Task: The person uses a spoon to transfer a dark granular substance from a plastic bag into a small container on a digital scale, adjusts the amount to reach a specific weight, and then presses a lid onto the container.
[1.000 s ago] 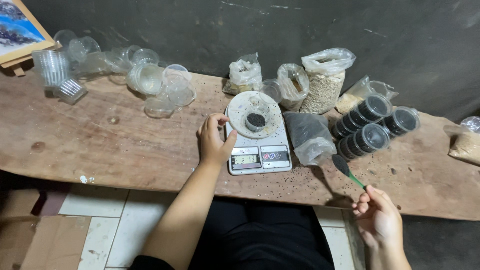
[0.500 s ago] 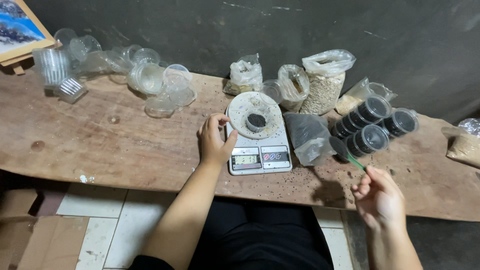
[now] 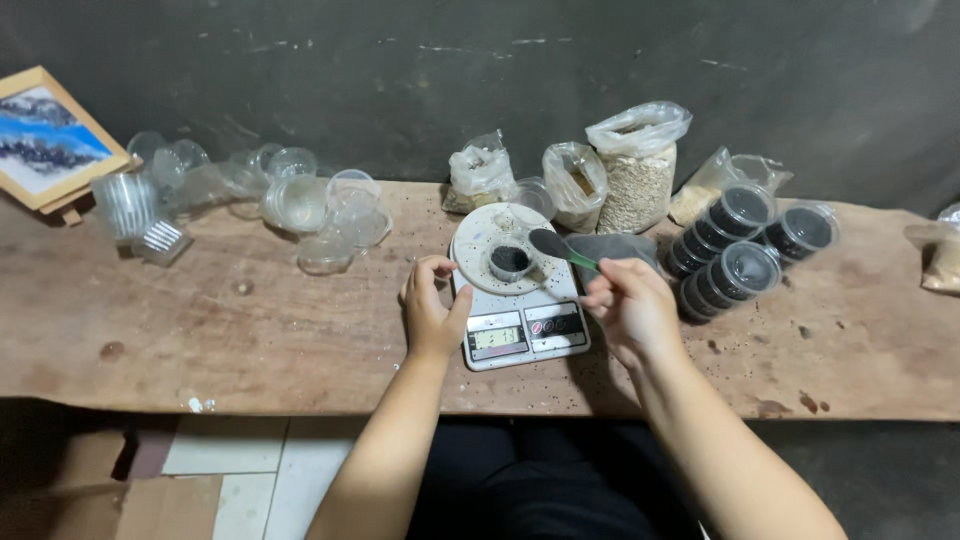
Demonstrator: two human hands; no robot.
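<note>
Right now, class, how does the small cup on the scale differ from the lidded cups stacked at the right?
The small cup on the scale stands upright, open and alone; the lidded cups lie on their sides in stacked rows, closed with clear lids. The spoon in the right hand hovers by the first only. Both hold dark contents.

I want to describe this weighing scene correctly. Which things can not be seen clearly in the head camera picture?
- Scale display: digits too small to tell.
- Dark bag: mostly hidden behind the right hand.
- Spoon: handle end covered by that hand's fingers.
- Small cup: kind of dark contents too small to tell.
- Bag at the right edge: cut off.
</note>
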